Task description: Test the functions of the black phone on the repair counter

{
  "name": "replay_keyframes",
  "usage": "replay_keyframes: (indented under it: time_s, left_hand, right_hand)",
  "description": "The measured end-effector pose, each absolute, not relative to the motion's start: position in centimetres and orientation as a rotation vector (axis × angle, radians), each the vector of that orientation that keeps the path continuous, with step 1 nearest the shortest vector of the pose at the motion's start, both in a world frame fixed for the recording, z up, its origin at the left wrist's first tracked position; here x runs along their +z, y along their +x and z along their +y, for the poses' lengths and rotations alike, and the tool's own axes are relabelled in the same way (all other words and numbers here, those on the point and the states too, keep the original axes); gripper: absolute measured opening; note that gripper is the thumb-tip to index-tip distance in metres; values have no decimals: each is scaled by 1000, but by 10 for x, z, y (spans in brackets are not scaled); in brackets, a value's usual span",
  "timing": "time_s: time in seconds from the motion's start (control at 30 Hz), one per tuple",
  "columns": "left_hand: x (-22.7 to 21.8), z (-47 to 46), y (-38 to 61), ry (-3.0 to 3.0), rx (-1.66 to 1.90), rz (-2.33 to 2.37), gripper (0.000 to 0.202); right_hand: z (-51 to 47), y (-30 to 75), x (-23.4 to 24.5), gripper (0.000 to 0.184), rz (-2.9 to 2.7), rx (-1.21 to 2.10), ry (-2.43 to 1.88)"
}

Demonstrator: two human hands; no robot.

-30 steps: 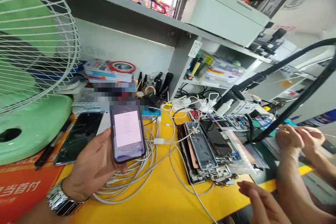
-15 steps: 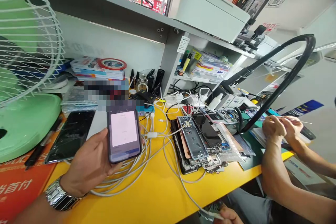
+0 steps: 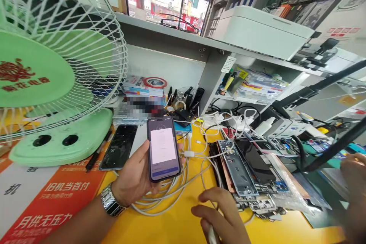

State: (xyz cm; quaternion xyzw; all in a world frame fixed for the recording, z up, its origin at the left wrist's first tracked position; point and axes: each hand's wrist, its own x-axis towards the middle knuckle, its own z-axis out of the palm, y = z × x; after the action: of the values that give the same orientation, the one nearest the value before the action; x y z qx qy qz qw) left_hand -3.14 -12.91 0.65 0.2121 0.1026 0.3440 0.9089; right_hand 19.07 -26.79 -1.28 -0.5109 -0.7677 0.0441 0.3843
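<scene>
My left hand (image 3: 133, 179), wearing a metal watch (image 3: 111, 201), is wrapped round a smartphone (image 3: 164, 148) in a dark case. The phone is held tilted up above the yellow tabletop, and a white pop-up panel shows on its lit screen. At the lower middle, my right hand (image 3: 225, 215) holds a white cable (image 3: 212, 234) in its curled lower fingers, while the index finger and another finger reach toward the phone without touching it. Beneath and behind the phone lie loops of white charging cable (image 3: 148, 213). A second dark phone (image 3: 120, 146) lies flat to the left.
A green fan (image 3: 60, 137) stands at the left. Disassembled phone frames (image 3: 238, 167) and boards are piled on the right. Behind are stacked boxes with red tape (image 3: 155, 82), a shelf and a white printer (image 3: 265, 32). A black arm (image 3: 334, 148) and a co-worker's blurred hand (image 3: 354, 175) are far right.
My right hand has come up from the bottom edge toward the phone, bringing the white cable. The view has swung left, so the fan shows more. My left hand still holds the phone.
</scene>
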Motion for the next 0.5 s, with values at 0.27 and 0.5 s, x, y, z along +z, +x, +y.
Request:
replay_keyframes:
  time_s: [0.27, 0.5]
  left_hand:
    - [6, -126, -33, 464, 817, 290, 65]
    - [6, -124, -29, 438, 893, 281, 64]
  right_hand:
    - [-224, 152, 5, 58, -1700, 1289, -1178]
    - [-208, 151, -19, 60, -1546, 1314, -1122]
